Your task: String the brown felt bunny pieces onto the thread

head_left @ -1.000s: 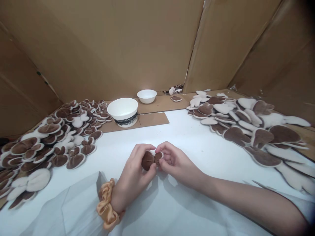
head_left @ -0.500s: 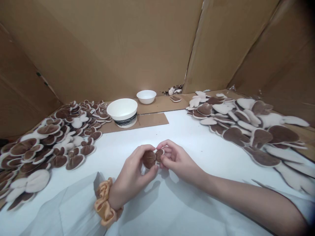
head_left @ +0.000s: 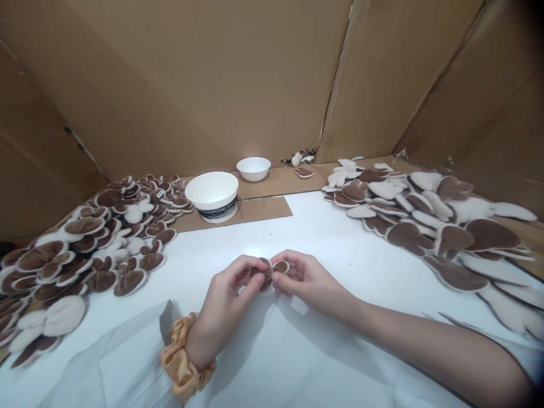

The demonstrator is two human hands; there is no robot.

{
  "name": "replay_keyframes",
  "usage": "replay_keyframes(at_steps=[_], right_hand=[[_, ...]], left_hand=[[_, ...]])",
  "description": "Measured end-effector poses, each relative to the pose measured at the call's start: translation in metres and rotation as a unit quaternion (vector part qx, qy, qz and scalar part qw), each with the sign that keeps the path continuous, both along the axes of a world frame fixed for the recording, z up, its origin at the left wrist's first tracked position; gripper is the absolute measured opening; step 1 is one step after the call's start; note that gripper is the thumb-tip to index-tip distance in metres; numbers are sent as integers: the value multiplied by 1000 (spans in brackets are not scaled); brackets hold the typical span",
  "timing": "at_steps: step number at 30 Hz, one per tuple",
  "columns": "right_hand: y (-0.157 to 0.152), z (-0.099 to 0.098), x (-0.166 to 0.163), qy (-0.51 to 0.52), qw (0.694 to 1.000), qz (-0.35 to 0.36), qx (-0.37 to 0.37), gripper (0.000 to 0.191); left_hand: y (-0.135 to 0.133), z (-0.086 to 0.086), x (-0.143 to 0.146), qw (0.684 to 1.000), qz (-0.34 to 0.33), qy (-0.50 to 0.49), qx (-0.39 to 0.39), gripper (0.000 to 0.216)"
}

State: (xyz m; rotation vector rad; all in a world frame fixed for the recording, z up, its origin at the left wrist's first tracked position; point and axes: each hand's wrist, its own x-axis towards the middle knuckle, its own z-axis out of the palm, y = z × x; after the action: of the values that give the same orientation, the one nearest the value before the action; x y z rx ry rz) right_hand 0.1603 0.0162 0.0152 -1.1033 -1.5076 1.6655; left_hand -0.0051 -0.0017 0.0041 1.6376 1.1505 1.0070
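A small brown plush piece (head_left: 266,276) with a pale edge is held between my two hands, above the white tabletop (head_left: 314,232). My left hand (head_left: 238,283) pinches its larger rounded part between thumb and fingers. On the other side, my right hand (head_left: 301,276) grips the narrower lobed end, with the thumb against its middle. The fingers cover part of the piece, so its whole outline is hidden. An orange scrunchie (head_left: 183,357) circles my left wrist.
Similar brown-and-white plush pieces (head_left: 102,232) are heaped on the left. Larger flat ones (head_left: 425,209) pile up on the right. A white tub wound with black thread (head_left: 212,192) and a white bowl (head_left: 254,169) stand at the back on cardboard (head_left: 272,208), before cardboard walls (head_left: 191,85).
My fingers have shifted on the plush piece, and my left fingers now cover more of its larger part. Its lobed end shows differently. Both hands still hold it.
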Motion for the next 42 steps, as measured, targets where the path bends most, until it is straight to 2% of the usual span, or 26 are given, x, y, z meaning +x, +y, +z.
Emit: replay_keyframes(at_steps=[4, 10, 18, 24, 29, 34, 42], right_hand=[[1, -1, 1, -28, 999, 34, 4, 17], [0, -4, 0, -38, 999, 15, 15, 13], [0, -5, 1, -21, 1000, 15, 10, 12], [1, 0, 2, -16, 1000, 22, 7, 16], [0, 2, 2, -55, 998, 27, 1, 15], [1, -1, 2, -42, 999, 25, 23, 9], [6, 5, 1, -38, 999, 30, 2, 11]], left_hand=[[-2, 0, 1, 1000, 1, 15, 4, 17], [-6, -1, 2, 998, 37, 10, -39, 24], [-3, -4, 3, 998, 26, -23, -59, 22], [-1, -5, 1, 997, 49, -20, -59, 22], [0, -5, 2, 998, 31, -9, -55, 23], [-1, -3, 3, 996, 8, -6, -84, 16], [0, 1, 3, 988, 57, -67, -124, 16]])
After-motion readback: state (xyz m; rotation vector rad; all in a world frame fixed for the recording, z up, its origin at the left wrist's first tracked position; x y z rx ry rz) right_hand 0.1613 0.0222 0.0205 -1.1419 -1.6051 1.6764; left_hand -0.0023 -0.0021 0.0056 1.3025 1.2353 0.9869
